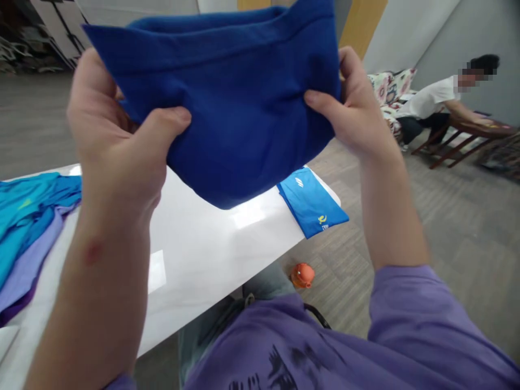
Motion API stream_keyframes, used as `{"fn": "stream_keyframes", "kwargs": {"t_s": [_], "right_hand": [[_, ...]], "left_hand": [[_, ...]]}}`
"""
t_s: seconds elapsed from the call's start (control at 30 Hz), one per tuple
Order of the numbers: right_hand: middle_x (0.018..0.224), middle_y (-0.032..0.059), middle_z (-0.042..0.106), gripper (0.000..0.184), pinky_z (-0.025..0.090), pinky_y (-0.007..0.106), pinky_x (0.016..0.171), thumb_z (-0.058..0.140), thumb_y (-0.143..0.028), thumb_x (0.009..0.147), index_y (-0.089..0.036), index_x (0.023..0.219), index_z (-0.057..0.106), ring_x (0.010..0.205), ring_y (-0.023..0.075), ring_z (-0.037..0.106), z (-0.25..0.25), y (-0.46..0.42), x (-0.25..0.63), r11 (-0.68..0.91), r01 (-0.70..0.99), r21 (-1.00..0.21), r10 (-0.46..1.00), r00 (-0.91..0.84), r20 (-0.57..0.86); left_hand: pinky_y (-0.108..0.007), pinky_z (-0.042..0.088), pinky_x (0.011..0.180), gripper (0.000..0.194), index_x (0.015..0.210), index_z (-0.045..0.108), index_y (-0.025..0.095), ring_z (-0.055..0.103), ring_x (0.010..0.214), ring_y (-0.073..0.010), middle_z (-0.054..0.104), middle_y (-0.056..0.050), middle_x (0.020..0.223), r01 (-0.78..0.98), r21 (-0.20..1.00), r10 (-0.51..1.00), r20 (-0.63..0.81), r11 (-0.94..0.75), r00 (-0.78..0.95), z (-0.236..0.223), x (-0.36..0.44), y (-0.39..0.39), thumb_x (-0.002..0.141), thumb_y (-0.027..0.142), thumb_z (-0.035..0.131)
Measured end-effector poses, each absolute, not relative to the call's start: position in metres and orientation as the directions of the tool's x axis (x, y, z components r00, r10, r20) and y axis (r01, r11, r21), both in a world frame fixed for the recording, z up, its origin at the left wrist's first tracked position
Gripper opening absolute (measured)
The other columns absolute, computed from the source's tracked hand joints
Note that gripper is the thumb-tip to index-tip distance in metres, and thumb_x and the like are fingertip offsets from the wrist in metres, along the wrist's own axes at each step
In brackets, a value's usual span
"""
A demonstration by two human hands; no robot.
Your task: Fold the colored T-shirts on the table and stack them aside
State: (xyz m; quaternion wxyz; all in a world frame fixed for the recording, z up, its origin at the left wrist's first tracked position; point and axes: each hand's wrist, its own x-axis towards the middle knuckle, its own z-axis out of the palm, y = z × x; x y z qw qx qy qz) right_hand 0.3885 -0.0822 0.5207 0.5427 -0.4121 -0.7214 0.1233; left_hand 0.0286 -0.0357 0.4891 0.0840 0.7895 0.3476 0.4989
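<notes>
A dark blue garment [244, 108], folded over with a stitched hem along its top, hangs stretched between my two hands above the table. My left hand [117, 119] grips its left side, thumb across the front and fingers behind. On the right side, my right hand [349, 103] pinches the cloth in the same way. The fabric sags into a rounded curve at the bottom. Which kind of garment it is does not show. Below it, a folded blue garment [311, 200] with a white mark and a yellow logo lies at the table's right end, one corner over the edge.
The white glossy table [211, 254] spans the left and middle. Teal and lilac clothes [28, 216] lie heaped at its left. An orange object [303, 275] sits on the floor. A person in a white top [433, 100] leans over a wooden stool [463, 122] at right.
</notes>
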Motion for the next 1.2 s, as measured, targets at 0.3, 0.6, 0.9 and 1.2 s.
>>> {"fn": "stream_keyframes", "kwargs": {"t_s": [0.3,0.6,0.9,1.2], "right_hand": [[0.127,-0.003,0.079,0.049,0.056,0.034,0.105,0.075,-0.046,0.104,-0.012,0.138,0.064,0.119,0.0169,0.073,0.485,-0.077,0.529,0.316,0.735,-0.6,0.832,0.09,0.548],[0.184,0.0206,0.039,0.087,0.033,0.077,0.136,0.066,-0.07,0.106,-0.022,0.176,0.047,0.169,0.0472,0.04,0.283,0.001,0.544,-0.124,0.955,-0.271,0.946,0.196,0.259],[0.187,0.0117,0.036,0.101,0.019,0.078,0.141,0.041,-0.093,0.097,-0.041,0.183,0.037,0.176,0.0444,0.028,0.202,-0.027,0.507,-0.045,0.979,-0.201,0.991,0.068,0.113],[0.148,0.0134,0.073,0.067,0.036,0.087,0.118,0.053,-0.095,0.082,-0.081,0.148,0.054,0.139,0.0534,0.064,0.213,0.036,0.401,0.226,0.948,-0.223,0.924,-0.136,0.356]], "left_hand": [[-0.041,0.062,0.105,0.055,0.156,0.054,0.016,0.075,0.137,-0.0295,0.076,-0.001,0.141,0.107,0.77,0.747,0.56,-0.629,0.358,0.427,0.191,0.027,0.114,0.052,0.047],[-0.056,0.055,0.125,0.105,0.168,0.046,0.014,0.062,0.151,-0.0421,0.059,-0.027,0.164,0.537,0.799,0.945,0.116,-0.271,0.305,0.266,0.206,0.108,0.084,0.054,0.095],[-0.046,0.061,0.113,0.083,0.17,0.047,0.023,0.073,0.137,-0.0312,0.062,-0.018,0.16,0.781,0.611,0.989,0.128,-0.133,0.068,0.239,-0.045,0.03,0.101,0.058,0.077],[-0.053,0.051,0.125,0.05,0.148,0.068,0.018,0.065,0.142,-0.0369,0.069,-0.019,0.151,0.856,0.398,0.877,0.205,0.33,-0.434,0.24,-0.299,-0.071,0.108,0.049,0.065]]}}
